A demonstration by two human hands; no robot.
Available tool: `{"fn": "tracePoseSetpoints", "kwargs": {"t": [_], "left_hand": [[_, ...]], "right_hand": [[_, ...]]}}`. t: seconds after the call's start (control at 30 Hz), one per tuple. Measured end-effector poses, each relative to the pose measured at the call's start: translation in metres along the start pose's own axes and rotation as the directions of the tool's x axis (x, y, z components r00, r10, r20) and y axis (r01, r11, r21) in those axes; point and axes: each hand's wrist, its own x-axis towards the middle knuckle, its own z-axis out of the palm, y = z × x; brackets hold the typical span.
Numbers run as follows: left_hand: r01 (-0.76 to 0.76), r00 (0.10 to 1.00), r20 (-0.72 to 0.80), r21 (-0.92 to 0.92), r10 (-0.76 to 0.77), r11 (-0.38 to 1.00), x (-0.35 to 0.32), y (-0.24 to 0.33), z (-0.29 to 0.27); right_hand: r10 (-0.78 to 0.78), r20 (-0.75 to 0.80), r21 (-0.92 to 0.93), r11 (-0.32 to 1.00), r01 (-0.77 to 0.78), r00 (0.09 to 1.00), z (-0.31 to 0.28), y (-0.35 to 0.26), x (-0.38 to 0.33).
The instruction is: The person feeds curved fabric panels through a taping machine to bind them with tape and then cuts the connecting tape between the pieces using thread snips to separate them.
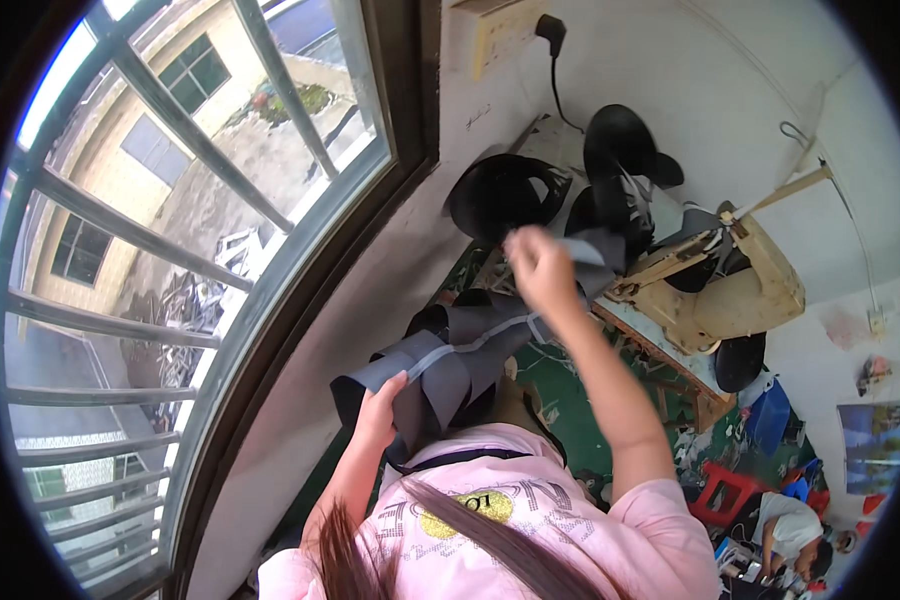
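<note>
A chain of dark grey fabric pieces point(470, 350) joined by a light grey tape runs from my lap up toward a beige sewing machine point(730, 290). My left hand point(382, 405) grips the lower end of the fabric near my chest. My right hand point(538, 268) is raised and closed on the upper end of the chain, just left of the machine. The fabric hangs in folds between both hands.
A barred window point(170, 250) fills the left side. Black spools and rolls point(505, 195) stand behind the machine by the white wall. A cord runs to a wall socket point(550, 35). Another person point(785, 530) sits near a red stool point(725, 490) at lower right.
</note>
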Motion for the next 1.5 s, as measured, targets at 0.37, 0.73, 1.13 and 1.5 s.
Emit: {"fn": "tracePoseSetpoints", "kwargs": {"t": [0.37, 0.73, 1.13, 1.5], "left_hand": [[-0.119, 0.993, 0.024, 0.392, 0.119, 0.912, 0.032, -0.044, -0.021], [0.282, 0.958, 0.020, 0.114, -0.286, 0.953, 0.021, -0.039, -0.013], [0.235, 0.963, 0.155, -0.090, -0.220, 0.968, 0.030, -0.066, -0.029], [0.257, 0.953, 0.169, -0.012, -0.251, 0.966, 0.027, -0.084, -0.033]], "right_hand": [[0.366, 0.817, 0.324, 0.349, -0.879, 0.446, 0.090, 0.017, -0.179], [0.328, 0.668, 0.444, 0.545, -0.711, 0.668, 0.106, 0.032, -0.208], [0.431, 0.819, 0.322, 0.203, -0.925, 0.379, 0.088, 0.024, -0.213], [0.455, 0.800, 0.354, 0.166, -0.920, 0.390, 0.083, 0.025, -0.213]]}}
